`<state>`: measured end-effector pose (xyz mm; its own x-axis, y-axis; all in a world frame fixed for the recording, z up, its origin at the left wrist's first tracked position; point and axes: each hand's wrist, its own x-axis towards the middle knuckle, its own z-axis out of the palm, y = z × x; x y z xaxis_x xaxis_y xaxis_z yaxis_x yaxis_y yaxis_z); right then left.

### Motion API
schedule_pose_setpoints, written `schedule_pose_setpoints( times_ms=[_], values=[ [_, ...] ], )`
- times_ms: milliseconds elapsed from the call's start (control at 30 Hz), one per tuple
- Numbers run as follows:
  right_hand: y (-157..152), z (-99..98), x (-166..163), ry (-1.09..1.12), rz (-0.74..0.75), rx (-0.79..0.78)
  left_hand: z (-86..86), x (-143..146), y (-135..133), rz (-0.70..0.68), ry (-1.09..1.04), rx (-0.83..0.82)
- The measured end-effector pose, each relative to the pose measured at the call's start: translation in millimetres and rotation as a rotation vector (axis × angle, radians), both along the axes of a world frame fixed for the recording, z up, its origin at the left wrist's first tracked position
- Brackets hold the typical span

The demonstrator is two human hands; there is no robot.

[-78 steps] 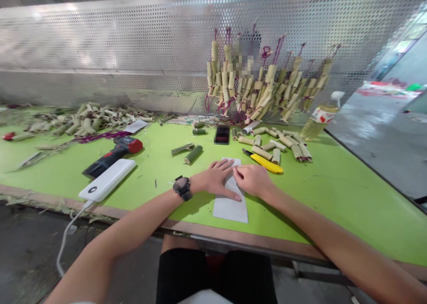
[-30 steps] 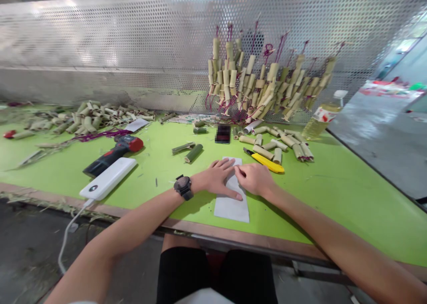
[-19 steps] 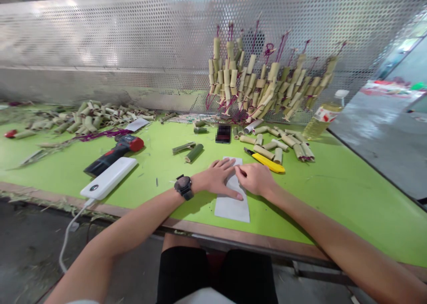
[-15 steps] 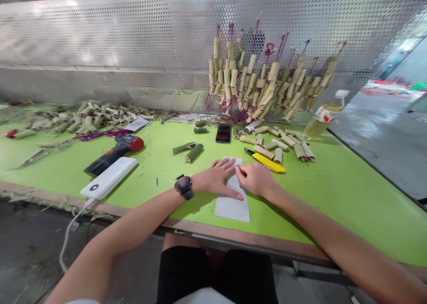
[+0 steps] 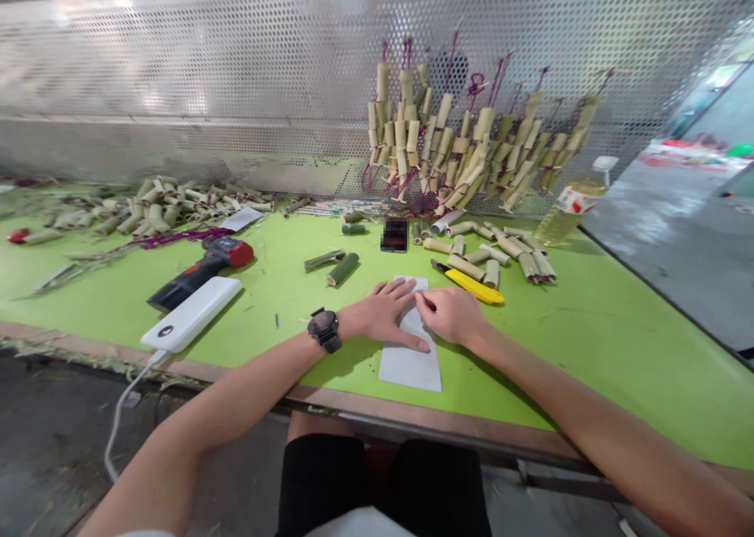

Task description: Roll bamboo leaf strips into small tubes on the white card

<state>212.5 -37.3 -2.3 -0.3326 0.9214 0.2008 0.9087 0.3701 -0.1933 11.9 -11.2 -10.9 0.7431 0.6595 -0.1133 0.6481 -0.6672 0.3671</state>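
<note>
A narrow strip of white paper (image 5: pixel 411 370) lies on the green tabletop in front of me. My left hand (image 5: pixel 387 314) rests flat across it with fingers spread and thumb stretched to the right; a dark watch (image 5: pixel 323 330) is on that wrist. Close beside it, my right hand (image 5: pixel 451 315) is closed, its thumb and fingers curled together at the paper's right edge. Whatever those fingers hold, if anything, is hidden. Just beyond the right hand lies a yellow utility knife (image 5: pixel 474 286), its tip pointing left.
Cut bamboo tubes (image 5: pixel 465 266) lie behind the knife, near an oil bottle (image 5: pixel 569 207). Strung bamboo pieces (image 5: pixel 406 136) hang on the perforated metal panel (image 5: pixel 236 74). To the left are a cordless drill (image 5: pixel 203 274), a white power bank (image 5: pixel 194 313) with a cable, and a bamboo pile (image 5: pixel 153 211).
</note>
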Motion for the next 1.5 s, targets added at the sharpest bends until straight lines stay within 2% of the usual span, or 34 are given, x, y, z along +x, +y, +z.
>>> schedule_pose_setpoints(
  times_ms=[1500],
  values=[
    [-0.5, 0.6, 0.9, 0.044, 0.016, -0.021, 1.8, 0.0, -1.5, 0.009, -0.028, -0.012]
  ],
)
